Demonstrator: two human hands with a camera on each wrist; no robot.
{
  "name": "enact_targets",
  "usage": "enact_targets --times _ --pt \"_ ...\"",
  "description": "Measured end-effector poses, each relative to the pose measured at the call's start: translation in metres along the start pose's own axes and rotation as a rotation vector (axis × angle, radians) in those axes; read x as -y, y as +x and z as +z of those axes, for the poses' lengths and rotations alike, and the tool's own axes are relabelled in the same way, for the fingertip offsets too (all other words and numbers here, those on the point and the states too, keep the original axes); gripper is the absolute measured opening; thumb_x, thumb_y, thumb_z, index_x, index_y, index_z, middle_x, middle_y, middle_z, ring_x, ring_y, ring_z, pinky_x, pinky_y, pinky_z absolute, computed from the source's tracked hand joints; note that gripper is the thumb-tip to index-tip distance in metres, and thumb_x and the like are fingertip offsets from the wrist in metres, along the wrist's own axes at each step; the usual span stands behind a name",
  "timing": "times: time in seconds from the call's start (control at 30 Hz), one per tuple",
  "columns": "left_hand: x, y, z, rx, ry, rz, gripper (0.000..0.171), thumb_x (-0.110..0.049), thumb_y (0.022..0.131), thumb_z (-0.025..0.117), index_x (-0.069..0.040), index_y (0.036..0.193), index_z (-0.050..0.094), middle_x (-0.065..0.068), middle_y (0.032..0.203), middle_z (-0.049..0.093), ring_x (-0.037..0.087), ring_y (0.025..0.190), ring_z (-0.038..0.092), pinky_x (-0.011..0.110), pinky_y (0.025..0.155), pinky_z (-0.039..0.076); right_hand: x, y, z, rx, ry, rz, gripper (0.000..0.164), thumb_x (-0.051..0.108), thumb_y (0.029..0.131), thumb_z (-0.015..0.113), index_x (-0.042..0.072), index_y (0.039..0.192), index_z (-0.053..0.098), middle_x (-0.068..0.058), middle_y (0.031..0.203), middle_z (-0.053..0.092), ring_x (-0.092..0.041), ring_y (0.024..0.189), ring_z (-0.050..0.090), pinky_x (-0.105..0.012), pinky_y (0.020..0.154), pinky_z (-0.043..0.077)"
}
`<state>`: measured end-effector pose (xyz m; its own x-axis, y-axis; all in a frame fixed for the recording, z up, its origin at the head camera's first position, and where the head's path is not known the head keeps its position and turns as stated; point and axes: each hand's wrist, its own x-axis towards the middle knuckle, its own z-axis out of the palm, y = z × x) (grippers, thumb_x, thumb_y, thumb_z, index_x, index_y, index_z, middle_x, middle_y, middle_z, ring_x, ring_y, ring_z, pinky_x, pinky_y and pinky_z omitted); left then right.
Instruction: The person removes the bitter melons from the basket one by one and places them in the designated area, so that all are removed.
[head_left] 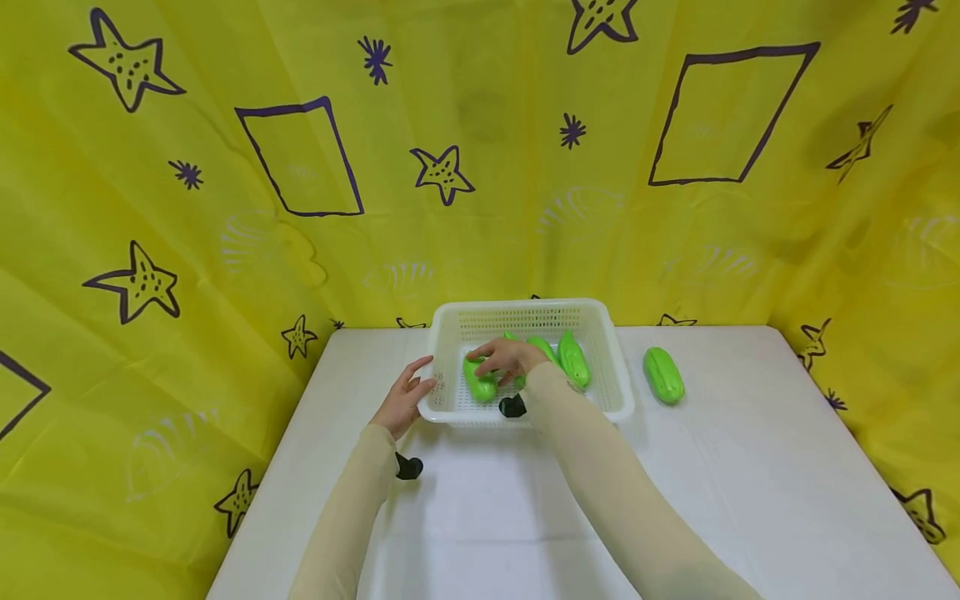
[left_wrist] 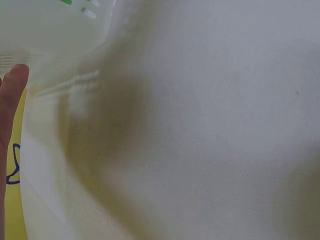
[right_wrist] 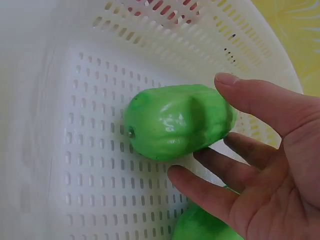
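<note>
A glossy green, ridged gourd-like vegetable [right_wrist: 175, 120] lies at the left end of a white plastic basket [head_left: 525, 419]. My right hand [head_left: 510, 358] is inside the basket at this vegetable, its thumb and fingers spread around one end. In the right wrist view, gaps show between the fingers and the vegetable; whether the thumb tip touches it I cannot tell. My left hand [head_left: 401, 402] is at the basket's left side, with fingers extended against its outer wall. The left wrist view shows only part of that hand, beside the basket's corner.
More green vegetables [head_left: 573, 360] lie in the basket's middle and right part, some partly hidden by my right hand. Another green vegetable [head_left: 663, 376] is on the white table [head_left: 750, 467], right of the basket. A yellow patterned curtain [head_left: 495, 242] stands behind the table.
</note>
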<state>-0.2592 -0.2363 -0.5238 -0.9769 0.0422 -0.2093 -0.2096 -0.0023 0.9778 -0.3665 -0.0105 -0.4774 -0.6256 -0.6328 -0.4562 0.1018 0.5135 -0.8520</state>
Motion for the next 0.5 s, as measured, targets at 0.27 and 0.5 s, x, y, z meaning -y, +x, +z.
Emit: enact_targets --times 0.27,0.5 --pt "-0.01 -0.006 0.002 0.016 -0.009 -0.012 0.053 -0.019 0.101 0.054 -0.025 0.15 0.034 0.02 0.141 0.046 0.038 0.121 0.051 0.035 0.08 0.054 0.0 0.004 0.003 0.037 -0.012 0.009 0.052 0.006 0.094 0.063 0.011 0.144 0.049 -0.012 0.153 0.037 -0.033 0.127 0.047 -0.05 0.094 0.048" --pt "-0.023 -0.017 0.006 0.038 -0.005 -0.033 0.054 -0.016 0.102 0.052 -0.022 0.152 0.032 0.022 0.144 0.043 0.041 0.126 0.047 0.036 0.083 0.053 -0.002 0.004 0.005 0.027 -0.012 0.011 0.054 0.005 0.093 0.064 0.01 0.145 0.048 -0.013 0.153 0.035 -0.034 0.125 0.048 -0.048 0.09 0.051"
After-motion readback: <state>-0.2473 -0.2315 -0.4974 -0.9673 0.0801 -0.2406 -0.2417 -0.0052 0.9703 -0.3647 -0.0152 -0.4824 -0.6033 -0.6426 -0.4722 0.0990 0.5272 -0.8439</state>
